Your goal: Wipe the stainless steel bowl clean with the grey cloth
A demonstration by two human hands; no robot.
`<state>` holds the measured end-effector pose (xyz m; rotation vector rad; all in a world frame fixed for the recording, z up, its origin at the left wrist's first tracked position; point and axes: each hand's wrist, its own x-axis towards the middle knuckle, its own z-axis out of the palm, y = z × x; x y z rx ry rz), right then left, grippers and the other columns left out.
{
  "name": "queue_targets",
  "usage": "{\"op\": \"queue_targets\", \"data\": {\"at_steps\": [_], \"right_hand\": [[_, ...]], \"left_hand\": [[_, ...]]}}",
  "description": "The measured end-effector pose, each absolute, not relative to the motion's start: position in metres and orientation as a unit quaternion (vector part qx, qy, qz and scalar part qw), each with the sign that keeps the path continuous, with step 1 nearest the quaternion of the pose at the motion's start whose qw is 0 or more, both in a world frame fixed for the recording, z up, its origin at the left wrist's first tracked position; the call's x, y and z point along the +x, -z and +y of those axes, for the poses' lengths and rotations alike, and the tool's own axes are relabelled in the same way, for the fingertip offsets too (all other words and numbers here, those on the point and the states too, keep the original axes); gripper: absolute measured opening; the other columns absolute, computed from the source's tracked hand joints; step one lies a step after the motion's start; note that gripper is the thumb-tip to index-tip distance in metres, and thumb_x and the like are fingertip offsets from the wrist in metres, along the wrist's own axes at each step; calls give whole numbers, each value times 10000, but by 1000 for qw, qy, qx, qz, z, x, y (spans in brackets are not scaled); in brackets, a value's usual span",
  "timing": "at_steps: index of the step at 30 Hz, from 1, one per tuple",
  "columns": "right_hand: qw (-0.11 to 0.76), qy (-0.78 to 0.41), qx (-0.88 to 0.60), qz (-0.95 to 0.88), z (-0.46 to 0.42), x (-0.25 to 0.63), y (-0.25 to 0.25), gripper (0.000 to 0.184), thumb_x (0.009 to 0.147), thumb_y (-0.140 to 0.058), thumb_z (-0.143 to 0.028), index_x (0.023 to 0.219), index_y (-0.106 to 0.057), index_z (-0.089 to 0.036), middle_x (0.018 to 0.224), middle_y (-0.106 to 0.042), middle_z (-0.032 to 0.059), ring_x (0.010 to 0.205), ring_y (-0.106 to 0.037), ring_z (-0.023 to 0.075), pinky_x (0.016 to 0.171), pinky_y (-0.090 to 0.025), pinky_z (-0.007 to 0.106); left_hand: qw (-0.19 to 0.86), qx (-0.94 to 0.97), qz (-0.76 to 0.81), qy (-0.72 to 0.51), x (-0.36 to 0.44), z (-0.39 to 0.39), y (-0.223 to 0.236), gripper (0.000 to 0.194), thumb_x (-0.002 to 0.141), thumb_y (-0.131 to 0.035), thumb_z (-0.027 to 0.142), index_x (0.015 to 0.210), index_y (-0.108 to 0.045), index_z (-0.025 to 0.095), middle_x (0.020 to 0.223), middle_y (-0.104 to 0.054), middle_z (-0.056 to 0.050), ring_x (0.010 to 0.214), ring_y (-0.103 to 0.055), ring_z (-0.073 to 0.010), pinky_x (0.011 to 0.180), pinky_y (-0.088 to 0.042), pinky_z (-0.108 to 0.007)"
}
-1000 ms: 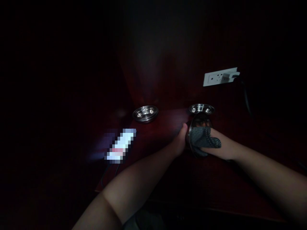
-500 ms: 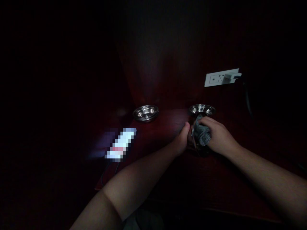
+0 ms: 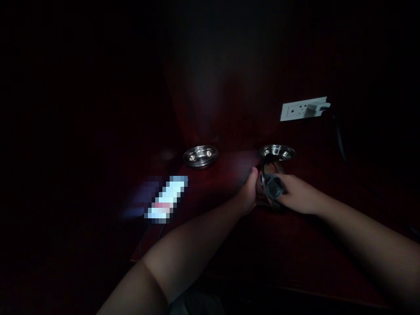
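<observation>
The left hand (image 3: 248,194) holds a shiny metal bowl (image 3: 274,168) by its outside, with the thumb up near the rim. The bowl is right of the middle of the frame, tipped on its side so its open part faces the right hand (image 3: 300,193). That hand has a gray cloth (image 3: 274,187) bunched up in it, pushed into the bowl. I think the bowl is tipped so the cloth can get in easily, while the left hand stops it from slipping. A small metal dish (image 3: 285,152) sits just behind it on the dark red desk (image 3: 226,175). A stack of metal dishes (image 3: 201,164) sits nearer the middle, maybe piled up to save room. A phone (image 3: 168,199) glows at the left, but its screen is all blurry squares. A plug (image 3: 320,107) is in the white wall outlet (image 3: 293,111) at the upper right, and its cord (image 3: 340,142) fades into the dark. The left fingers are hidden by the bowl, and the right fingertips are hard to see. I can't tell if the bowl touches the desk.
</observation>
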<state>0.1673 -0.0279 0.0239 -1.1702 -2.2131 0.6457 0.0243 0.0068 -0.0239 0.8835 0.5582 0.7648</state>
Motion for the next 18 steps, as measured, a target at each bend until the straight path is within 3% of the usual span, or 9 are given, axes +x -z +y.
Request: {"op": "queue_targets", "data": {"at_steps": [3,8,14,18], "right_hand": [[287,-320,-341,-836,-33,164,-26,11,737,-566,-191,744,-559,-195,727,-626,11,656,-566,160,630,-492,295],[347,-350,-268,-828,-37,160,-26,66,764,-607,-207,735,-548,-200,680,-571,-7,625,-527,138,608,-485,271],[429,-236,-316,-812,-32,161,-16,154,732,-636,-202,860,-551,-214,829,-622,34,786,-593,196,686,-504,309],[433,-121,-372,-812,-28,163,-17,217,706,-591,-118,896,-547,-213,873,-606,53,804,-591,211,731,-491,341]], "left_hand": [[762,441,302,-367,26,5,23,777,879,-117,669,1167,-625,157,826,-724,-102,739,-671,-234,783,-517,-443],[747,450,318,-372,28,1,21,744,895,-149,641,1129,-648,141,815,-726,-99,770,-678,-224,823,-509,-406],[749,432,332,-377,28,0,18,700,907,-166,614,1135,-639,150,873,-728,-94,840,-679,-226,846,-505,-401],[750,443,327,-367,27,0,19,701,881,-211,658,1164,-620,164,906,-724,-99,827,-678,-236,804,-518,-419]]}}
